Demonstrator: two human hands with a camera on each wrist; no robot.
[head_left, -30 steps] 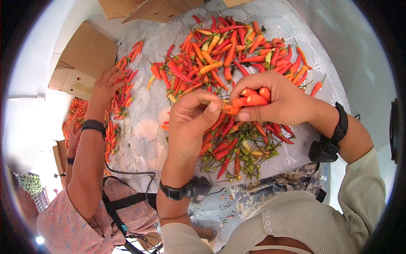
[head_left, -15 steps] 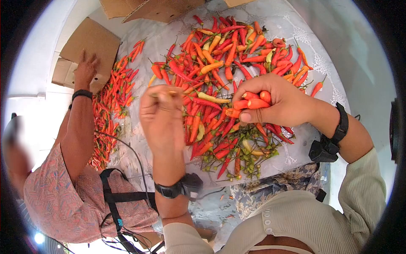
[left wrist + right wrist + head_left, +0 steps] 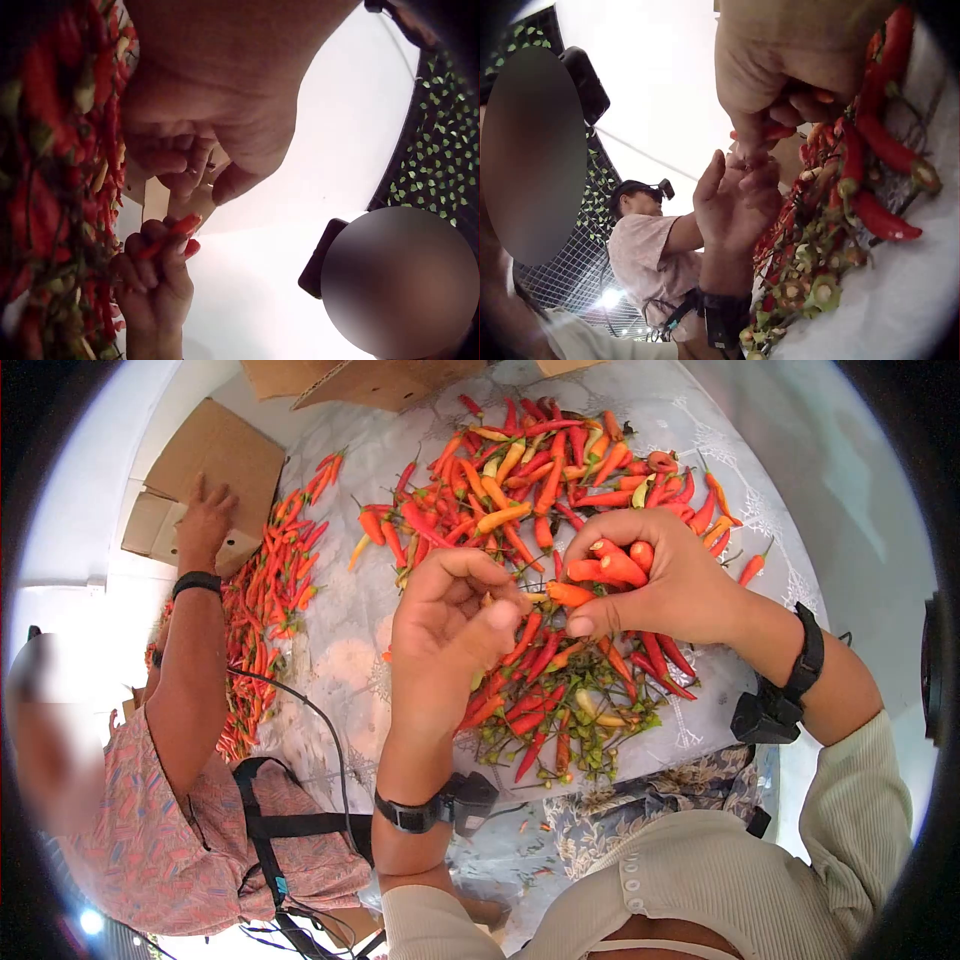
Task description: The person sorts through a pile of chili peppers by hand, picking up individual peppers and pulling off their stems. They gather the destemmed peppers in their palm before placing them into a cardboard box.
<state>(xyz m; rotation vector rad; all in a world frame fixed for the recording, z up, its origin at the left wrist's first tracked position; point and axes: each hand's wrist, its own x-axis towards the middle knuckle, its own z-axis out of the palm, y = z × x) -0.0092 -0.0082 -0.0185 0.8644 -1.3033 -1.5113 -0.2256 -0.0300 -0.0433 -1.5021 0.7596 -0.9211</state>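
My right hand [image 3: 670, 565] grips several red and orange chili peppers [image 3: 622, 568], their stemless ends facing my left hand. One orange chili [image 3: 570, 594] pokes out between thumb and fingers. Close beside it is my left hand [image 3: 450, 615], fingers curled, with a small brownish chili stem [image 3: 487, 600] at the fingertips; the left wrist view also shows this stem [image 3: 211, 166]. In the right wrist view the left hand [image 3: 739, 199] is right at the right thumb. Below both hands lies a heap of green chili stems [image 3: 600, 735] with red chilies among them.
A large pile of red, orange and yellow chilies [image 3: 520, 480] covers the table's far part. Another pile [image 3: 250, 630] lies at left, where another person's hand [image 3: 207, 520] is at a cardboard box [image 3: 230, 455]. A black cable [image 3: 330, 725] runs along the left side.
My left hand pulled away leftward from the chilies, then came back beside them. My right hand kept its grip and tilted slightly. The other person's hand moved from the left pile to the box.
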